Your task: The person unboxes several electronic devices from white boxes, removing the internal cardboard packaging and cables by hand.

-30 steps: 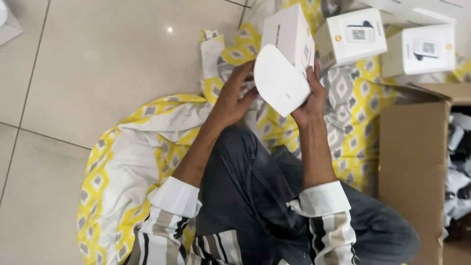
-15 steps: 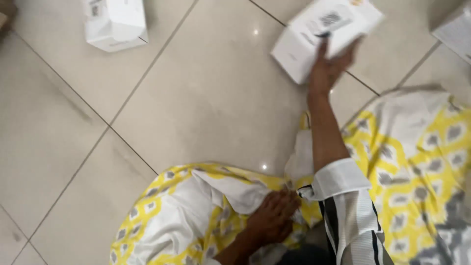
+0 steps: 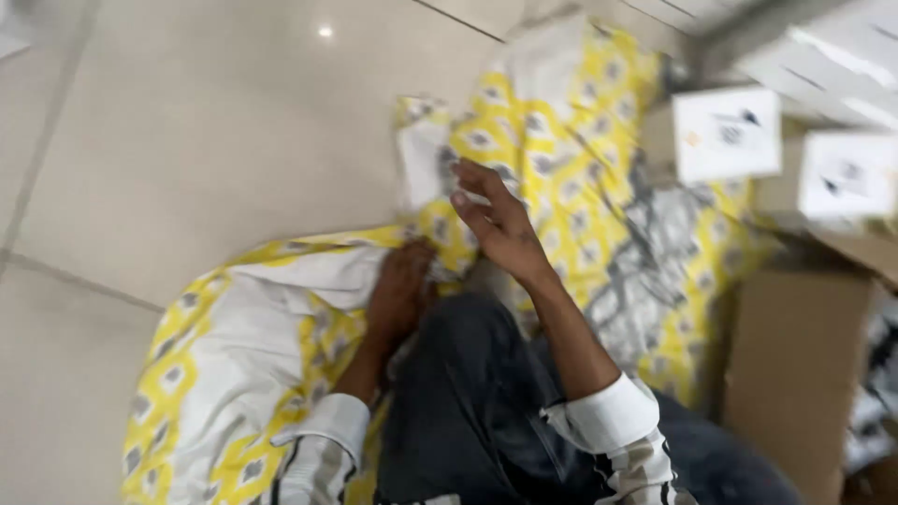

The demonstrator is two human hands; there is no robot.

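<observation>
Right hand (image 3: 500,224) hovers open and empty, grip slack, fingers spread over the yellow patterned cloth (image 3: 599,187). Left hand (image 3: 400,292) presses down on that cloth beside the knee. Two white boxes (image 3: 728,134) sit beyond, cardboard box (image 3: 795,374) alongside.

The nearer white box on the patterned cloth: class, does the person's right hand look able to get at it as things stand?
Probably yes: the right hand hangs open and empty over the cloth, and only bare cloth lies between it and the white box.

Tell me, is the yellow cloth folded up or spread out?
Spread out. The cloth lies rumpled across the floor, under the person's hands.
</observation>
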